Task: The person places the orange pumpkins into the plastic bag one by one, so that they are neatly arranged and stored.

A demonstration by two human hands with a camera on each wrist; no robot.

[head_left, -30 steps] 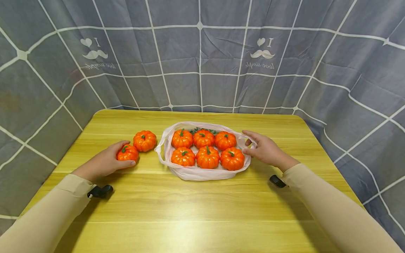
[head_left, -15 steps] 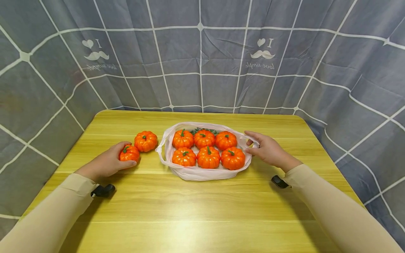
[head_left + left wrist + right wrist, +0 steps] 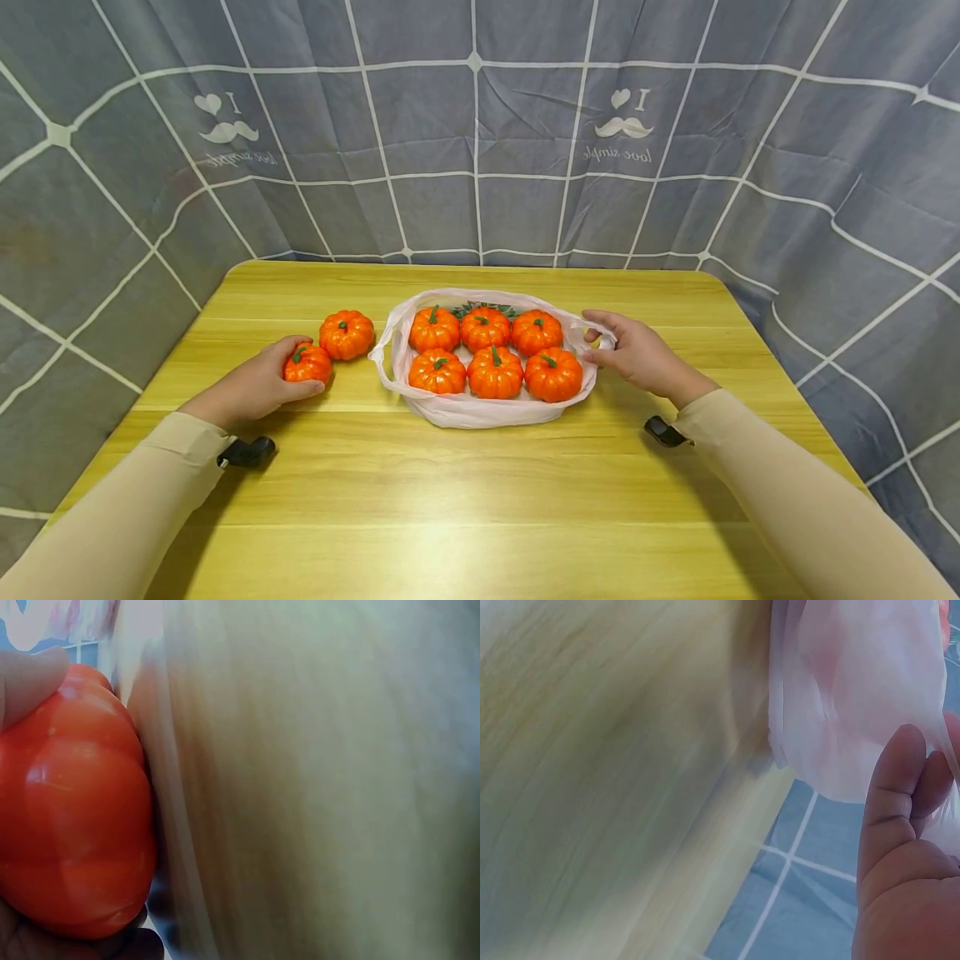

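Note:
My left hand grips a small orange toy pumpkin with a green stem, thumb on the near side and fingers round the far side. In the left wrist view that pumpkin appears close to the wooden surface. Just behind it on the table sits a second pumpkin. A white plastic bag lies spread wide in the middle, with several pumpkins in two rows inside. My right hand pinches the bag's right handle between thumb and fingers; the right wrist view shows the thin plastic pulled taut there.
The wooden table reaches back to a grey curtain with white grid lines, which also hangs on both sides. The bag's left handle stands up as a loop near the second pumpkin.
Little differs. My left hand and its pumpkin have shifted slightly right in the view, and my right hand has drawn the bag's handle slightly outward. Both holds stay the same.

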